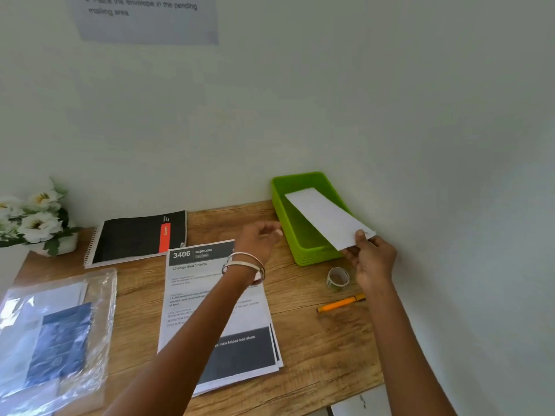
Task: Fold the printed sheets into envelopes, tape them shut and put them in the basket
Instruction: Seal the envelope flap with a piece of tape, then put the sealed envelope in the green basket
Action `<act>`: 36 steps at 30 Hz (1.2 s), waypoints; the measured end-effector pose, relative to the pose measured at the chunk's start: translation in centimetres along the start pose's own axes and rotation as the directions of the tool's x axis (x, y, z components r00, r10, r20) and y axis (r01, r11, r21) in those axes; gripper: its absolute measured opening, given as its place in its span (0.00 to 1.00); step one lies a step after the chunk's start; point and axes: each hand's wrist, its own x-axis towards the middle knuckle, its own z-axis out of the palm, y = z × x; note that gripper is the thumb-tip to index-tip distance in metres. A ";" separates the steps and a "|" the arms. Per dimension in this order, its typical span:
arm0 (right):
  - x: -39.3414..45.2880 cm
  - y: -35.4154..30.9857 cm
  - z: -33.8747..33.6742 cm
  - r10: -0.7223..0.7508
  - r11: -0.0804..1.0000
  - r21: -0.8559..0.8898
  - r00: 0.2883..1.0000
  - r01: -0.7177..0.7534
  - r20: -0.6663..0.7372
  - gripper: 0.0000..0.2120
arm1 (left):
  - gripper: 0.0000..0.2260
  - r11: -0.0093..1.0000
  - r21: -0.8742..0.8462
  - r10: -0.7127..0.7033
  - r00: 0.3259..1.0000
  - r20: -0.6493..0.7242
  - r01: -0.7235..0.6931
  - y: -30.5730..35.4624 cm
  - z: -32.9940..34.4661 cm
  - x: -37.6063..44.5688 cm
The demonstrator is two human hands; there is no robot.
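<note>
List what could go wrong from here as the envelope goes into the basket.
The right hand pinches only one end of the folded envelope, which slants across the green basket, so it may end up propped on the rim. Drawing back, that arm could knock the tape roll or orange pen.

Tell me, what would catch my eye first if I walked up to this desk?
Probably the bright green basket at the desk's back right corner, where the right hand holds a folded white envelope over it. Next, the stack of printed sheets in the middle, partly under the left forearm, with the left hand loosely curled above.
</note>
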 end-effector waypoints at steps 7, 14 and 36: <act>2.2 0.8 -0.5 0.063 0.993 -0.107 0.995 -0.054 0.075 0.04 | 0.06 0.990 0.142 0.010 0.997 0.075 -0.021 -2.5 2.0 -0.3; 3.1 1.9 -0.8 0.037 0.951 -0.306 0.999 -0.037 -0.007 0.09 | 0.05 0.988 0.155 -0.030 0.999 0.017 0.027 -3.8 1.5 -1.1; -7.9 14.1 5.0 -0.019 0.380 -0.854 0.926 0.355 0.376 0.17 | 0.17 0.750 0.323 -0.416 0.791 -0.449 0.577 -12.5 -13.6 -7.0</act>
